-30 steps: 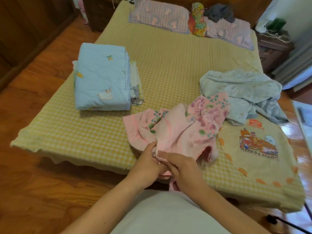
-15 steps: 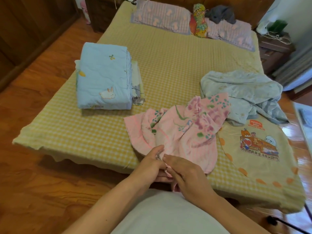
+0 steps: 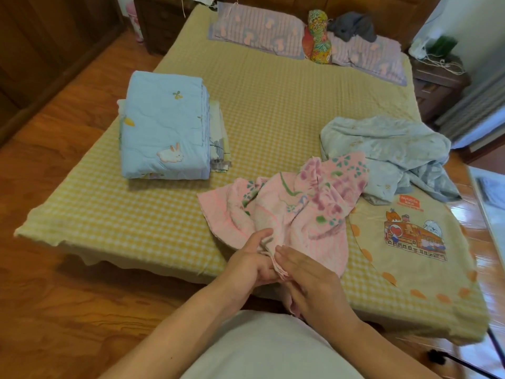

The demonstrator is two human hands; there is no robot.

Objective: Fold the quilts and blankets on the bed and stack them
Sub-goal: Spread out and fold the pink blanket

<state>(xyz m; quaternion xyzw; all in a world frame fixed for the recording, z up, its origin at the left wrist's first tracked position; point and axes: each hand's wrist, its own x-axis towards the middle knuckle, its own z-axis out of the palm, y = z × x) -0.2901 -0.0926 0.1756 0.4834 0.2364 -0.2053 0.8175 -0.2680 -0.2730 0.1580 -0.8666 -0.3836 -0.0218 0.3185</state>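
A crumpled pink flowered blanket [image 3: 297, 206] lies at the bed's near edge. My left hand [image 3: 251, 262] and my right hand [image 3: 308, 280] meet at its near hem and pinch the bunched fabric edge between them. A folded light blue quilt with a rabbit [image 3: 164, 127] sits on a folded pale one [image 3: 220, 138] at the left of the bed. An unfolded pale blue blanket [image 3: 388, 157] lies rumpled at the right. A beige cartoon-print blanket [image 3: 410, 258] lies flat at the near right corner.
The bed [image 3: 273, 105] has a yellow checked sheet. Two striped pillows [image 3: 259, 28], a colourful bolster [image 3: 318, 36] and a grey cloth [image 3: 352, 24] lie at its head. A nightstand [image 3: 437, 83] stands at the right. Wood floor surrounds the bed.
The pink blanket has spread and shown more of its flowered side. My hands have shifted along its near hem, still holding it.
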